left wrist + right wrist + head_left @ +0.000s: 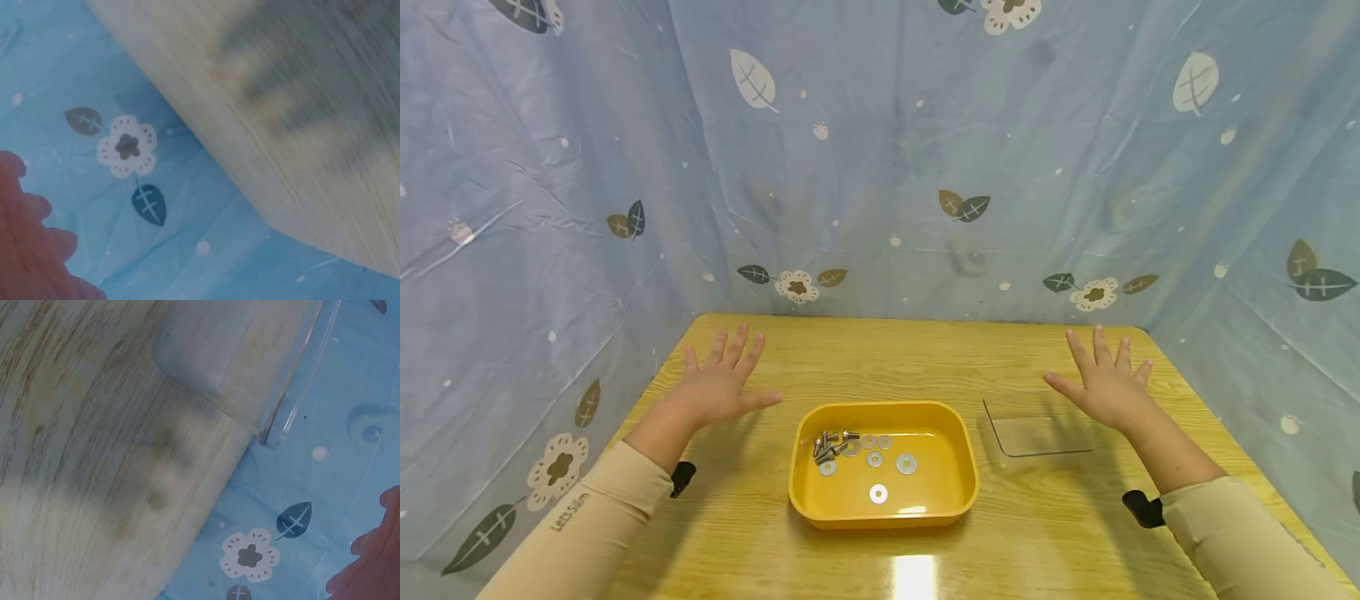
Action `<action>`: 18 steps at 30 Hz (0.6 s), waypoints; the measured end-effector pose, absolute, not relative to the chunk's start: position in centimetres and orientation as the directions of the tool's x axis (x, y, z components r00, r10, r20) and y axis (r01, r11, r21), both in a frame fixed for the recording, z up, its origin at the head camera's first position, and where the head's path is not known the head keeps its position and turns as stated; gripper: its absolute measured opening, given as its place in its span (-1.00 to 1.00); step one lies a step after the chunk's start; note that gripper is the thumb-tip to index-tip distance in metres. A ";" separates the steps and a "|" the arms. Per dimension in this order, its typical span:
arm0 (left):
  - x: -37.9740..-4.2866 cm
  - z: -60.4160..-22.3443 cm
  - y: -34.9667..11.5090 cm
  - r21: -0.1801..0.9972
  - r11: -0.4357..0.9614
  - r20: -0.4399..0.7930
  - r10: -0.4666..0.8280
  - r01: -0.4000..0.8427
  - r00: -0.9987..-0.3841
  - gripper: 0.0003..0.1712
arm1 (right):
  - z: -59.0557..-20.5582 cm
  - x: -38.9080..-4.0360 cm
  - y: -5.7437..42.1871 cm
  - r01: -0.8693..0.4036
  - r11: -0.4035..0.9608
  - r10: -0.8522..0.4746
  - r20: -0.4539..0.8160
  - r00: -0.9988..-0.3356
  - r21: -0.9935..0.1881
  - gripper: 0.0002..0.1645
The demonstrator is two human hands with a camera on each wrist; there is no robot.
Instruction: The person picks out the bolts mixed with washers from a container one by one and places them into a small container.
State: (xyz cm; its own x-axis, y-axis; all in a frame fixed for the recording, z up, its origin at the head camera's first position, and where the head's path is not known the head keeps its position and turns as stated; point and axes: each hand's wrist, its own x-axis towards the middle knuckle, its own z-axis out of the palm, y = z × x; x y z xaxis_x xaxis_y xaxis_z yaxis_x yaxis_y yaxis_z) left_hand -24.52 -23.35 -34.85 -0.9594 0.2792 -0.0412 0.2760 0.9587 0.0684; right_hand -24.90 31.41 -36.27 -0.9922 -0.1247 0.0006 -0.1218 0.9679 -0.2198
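My left hand (718, 393) is held over the table's left side with fingers spread and nothing in its grasp. Likewise spread and without anything in it, my right hand (1108, 392) is over the right side, close to a clear plastic box (1037, 455). Between the hands sits a yellow tray (883, 523). In its left part lies a small heap of metal screws (826, 452), and several flat washers (906, 464) are scattered around them. The right wrist view catches the clear box (219, 356) and the fingertips (375, 556) at its edge.
The wood-grain table (887, 358) is enclosed by blue patterned curtains (880, 167) at the back and both sides. A black piece (683, 478) shows beside the left cuff, another black piece (1142, 508) beside the right cuff.
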 end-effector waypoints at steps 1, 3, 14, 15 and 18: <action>-24.5 -35.0 -23.2 0.073 0.957 -0.044 0.284 0.280 -0.958 0.14 | -36.4 -24.9 31.4 -0.122 0.967 -0.125 0.000 -0.992 -0.222 0.09; -24.4 -35.2 -23.0 0.073 0.955 -0.047 0.293 0.289 -0.955 0.14 | -36.6 -24.9 31.4 -0.123 0.967 -0.125 0.004 -0.992 -0.221 0.09; -22.8 -36.6 -21.0 0.034 0.925 -0.027 0.378 0.377 -0.925 0.21 | -36.8 -24.8 31.1 -0.131 0.969 -0.130 0.016 -0.991 -0.209 0.09; -22.5 -36.8 -20.7 0.037 0.919 -0.024 0.393 0.392 -0.919 0.22 | -36.8 -24.9 31.2 -0.131 0.969 -0.131 0.016 -0.991 -0.207 0.09; -21.6 -37.3 -19.9 0.061 0.896 -0.026 0.443 0.440 -0.896 0.24 | -36.9 -24.9 31.3 -0.134 0.969 -0.132 0.023 -0.991 -0.206 0.09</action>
